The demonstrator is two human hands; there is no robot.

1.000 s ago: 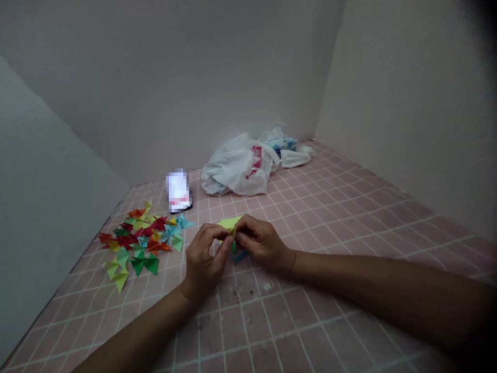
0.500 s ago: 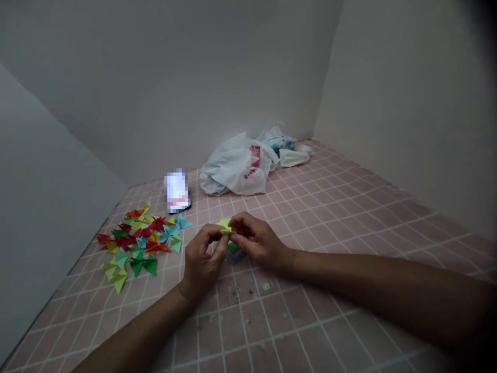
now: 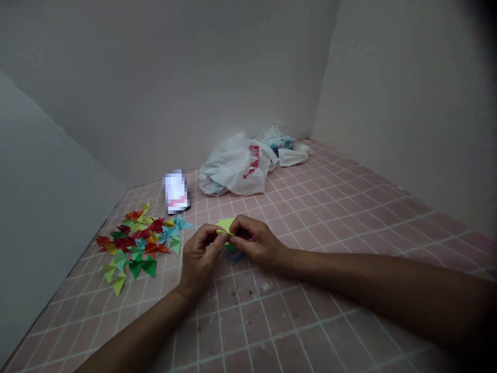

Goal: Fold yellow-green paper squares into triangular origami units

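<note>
Between both hands is a small piece of folded yellow paper (image 3: 224, 231). My left hand (image 3: 201, 254) pinches its left side between thumb and forefinger. On the other side, my right hand (image 3: 260, 243) grips it the same way, with fingers curled. Below them lies a stack of coloured paper (image 3: 234, 256), showing green, pink and blue edges; my hands hide much of it. More yellow paper shows behind the fingertips, and I cannot tell whether it belongs to the held piece or the stack.
Left of my hands, folded paper butterflies (image 3: 135, 241) in several colours lie in a loose heap. Behind them a phone (image 3: 176, 191) with a lit screen leans upright. A white plastic bag (image 3: 236, 166) and a blue-patterned packet (image 3: 285, 142) rest near the back wall. The tablecloth (image 3: 330, 212) is pink-checked.
The held yellow paper has shifted slightly left and more yellow shows behind my fingers. Both hands keep their pinch, and the view has tilted a little.
</note>
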